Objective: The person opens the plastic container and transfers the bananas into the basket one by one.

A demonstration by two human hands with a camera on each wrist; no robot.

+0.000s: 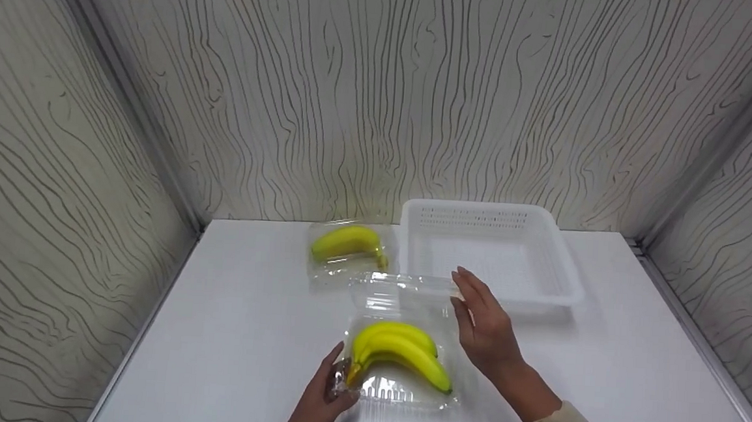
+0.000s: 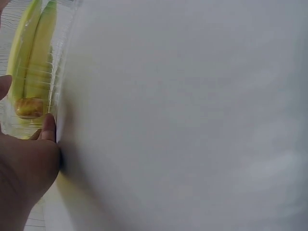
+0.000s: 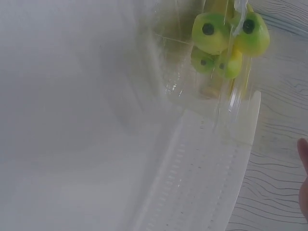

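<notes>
The bananas [image 1: 406, 354] lie in the lower half of the clear box [image 1: 397, 395], toward the near side of the surface [image 1: 231, 332], its lid [image 1: 377, 297] raised. The left hand [image 1: 319, 400] grips the box's left side, thumb and fingers about it; the right hand [image 1: 489, 332] seems to pinch the lid's far right corner. The thin plastic could spring or crease if the grips pull unevenly, and a banana pressed by a lid set askew could keep it from seating. The lid's top reaches near the back box [image 1: 330, 273] and the basket [image 1: 565, 268]; a push that way could nudge either against the far edge. The most room lies toward the left edge and the near right corner.
</notes>
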